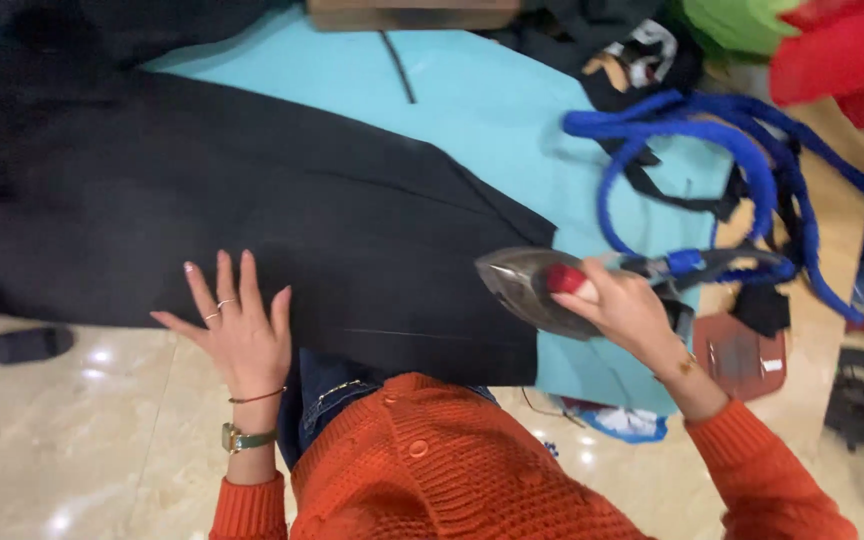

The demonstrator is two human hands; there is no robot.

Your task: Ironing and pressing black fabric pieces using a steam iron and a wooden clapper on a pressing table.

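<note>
While the head camera looked straight down, the left hand (237, 330) lay flat on the near edge of a black garment (252, 210), fingers spread wide and holding nothing, only pressing the cloth. Two rings, a thin bracelet and a green-strapped watch (245, 437) showed on that hand and wrist. The garment was spread across a light blue ironing surface (492, 110), covering most of its left and middle part and hanging a little over the near edge.

The right hand (632, 310) was closed around the red handle of an iron (537, 290), whose grey metal sole was tilted up and faced left, toward the cloth. The iron sat at the right end of the garment, over the line where black cloth met blue cover; whether its sole touched the cloth could not be told. A blue cord (752, 160) ran from the back of the iron and looped in coils over the right side of the surface.

Both arms wore orange knitted sleeves (772, 470). A glossy beige tiled floor (82, 450) showed below, with a dark slipper (14, 345) lying on it at the left.
</note>
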